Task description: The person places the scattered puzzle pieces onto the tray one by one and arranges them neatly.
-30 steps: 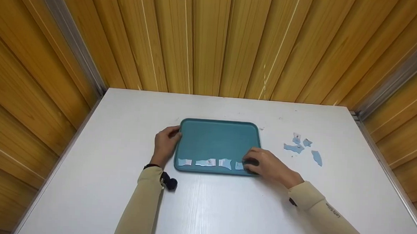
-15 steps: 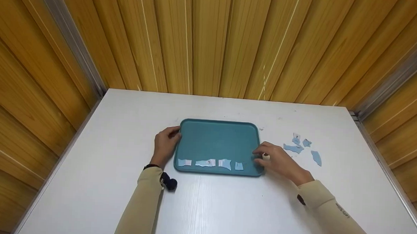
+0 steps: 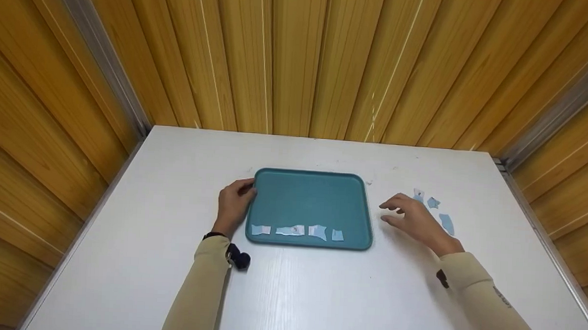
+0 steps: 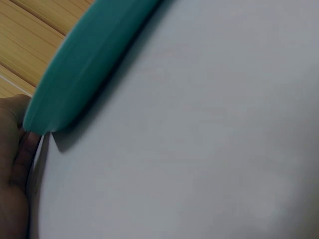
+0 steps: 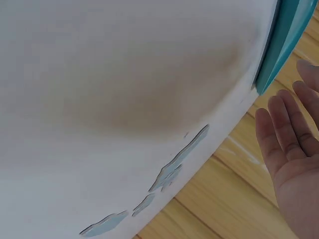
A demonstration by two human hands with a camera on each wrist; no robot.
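Note:
A teal tray [image 3: 307, 198] lies on the white table, with several light-blue torn paper pieces [image 3: 290, 230] in a row along its near side. At the right end of that row is a small, squarish piece [image 3: 338, 235]. My left hand [image 3: 234, 202] grips the tray's left rim between thumb and fingers. Fingers spread and holding nothing, my right hand [image 3: 413, 217] hovers between the tray and loose torn pieces [image 3: 434, 203]. It hides a long piece [image 5: 179, 158] in the head view, which the right wrist view shows on the table.
A curved blue piece [image 3: 447, 223] lies right of the right hand, and a partly covered one [image 3: 419, 193] behind it. Wood-patterned walls [image 3: 298, 61] stand behind the table [image 3: 190, 160] and at both sides.
My right hand has let go of the small squarish piece, leaving it in the tray, and moved right off the tray toward the loose pieces. The left hand stays at the rim.

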